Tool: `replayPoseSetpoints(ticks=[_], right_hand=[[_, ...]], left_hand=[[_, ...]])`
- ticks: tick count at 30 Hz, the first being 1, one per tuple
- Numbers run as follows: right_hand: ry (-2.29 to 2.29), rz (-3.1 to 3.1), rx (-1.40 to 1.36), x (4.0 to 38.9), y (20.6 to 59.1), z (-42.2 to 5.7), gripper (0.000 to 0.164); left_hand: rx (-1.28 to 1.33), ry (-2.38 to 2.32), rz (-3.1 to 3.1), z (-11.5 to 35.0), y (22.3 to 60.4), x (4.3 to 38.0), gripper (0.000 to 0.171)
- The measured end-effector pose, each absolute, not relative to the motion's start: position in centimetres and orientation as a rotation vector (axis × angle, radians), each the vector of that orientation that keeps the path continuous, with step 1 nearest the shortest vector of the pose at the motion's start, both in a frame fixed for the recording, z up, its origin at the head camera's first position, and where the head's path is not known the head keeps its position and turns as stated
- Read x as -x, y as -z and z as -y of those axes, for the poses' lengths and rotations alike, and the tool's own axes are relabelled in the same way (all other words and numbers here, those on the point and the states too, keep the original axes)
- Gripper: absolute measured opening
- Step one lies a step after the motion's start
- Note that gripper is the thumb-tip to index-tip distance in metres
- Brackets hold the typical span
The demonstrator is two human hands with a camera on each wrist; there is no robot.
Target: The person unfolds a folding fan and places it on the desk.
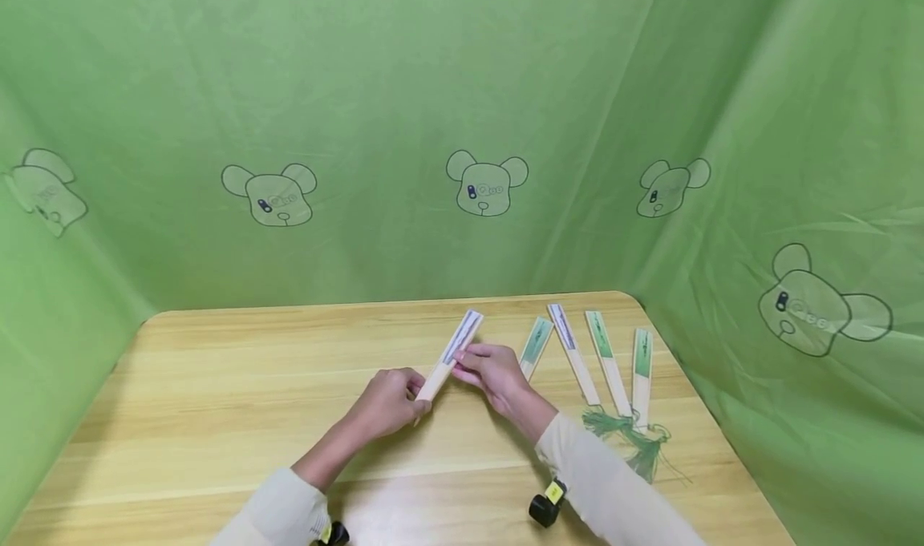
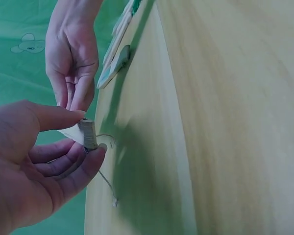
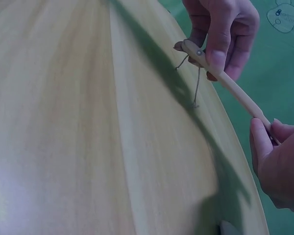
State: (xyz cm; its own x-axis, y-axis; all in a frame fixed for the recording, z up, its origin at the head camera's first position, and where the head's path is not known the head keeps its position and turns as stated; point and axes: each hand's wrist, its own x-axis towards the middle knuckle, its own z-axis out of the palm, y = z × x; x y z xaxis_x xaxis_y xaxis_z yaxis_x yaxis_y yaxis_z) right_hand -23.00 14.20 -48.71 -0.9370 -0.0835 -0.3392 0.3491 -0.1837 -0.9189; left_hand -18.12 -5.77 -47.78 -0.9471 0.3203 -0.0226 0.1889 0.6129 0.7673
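Between my two hands is a folded hand fan point(image 1: 464, 336) with pale wooden ribs and a blue-purple printed upper part, tilted up to the right. My left hand point(image 1: 386, 402) pinches its pivot end between thumb and fingers. Midway along, my right hand point(image 1: 498, 376) pinches the fan at the lower edge of the print. In the right wrist view the fan point(image 3: 240, 93) appears edge-on, with a rivet and thin cord ends point(image 3: 196, 90) hanging from the pivot end. The left wrist view shows that end of the fan point(image 2: 88, 134) raised above the tabletop.
To the right on the wooden table point(image 1: 216, 418) lie a short green fan point(image 1: 537, 339), a purple-printed fan point(image 1: 573, 353) and two green-printed fans point(image 1: 606, 357). Green tassels point(image 1: 645, 452) spread near their lower ends. A green cloth point(image 1: 375, 73) with bear-like faces surrounds the table.
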Motion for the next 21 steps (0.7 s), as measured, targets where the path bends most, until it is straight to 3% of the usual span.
replayPoseSetpoints(ticks=[21], right_hand=[[2.163, -1.831, -0.151, 20.8, 47.9, -12.9, 0.033]], left_hand=[[-0.233, -1.604, -2.338, 7.6, 48.5, 16.6, 0.034]])
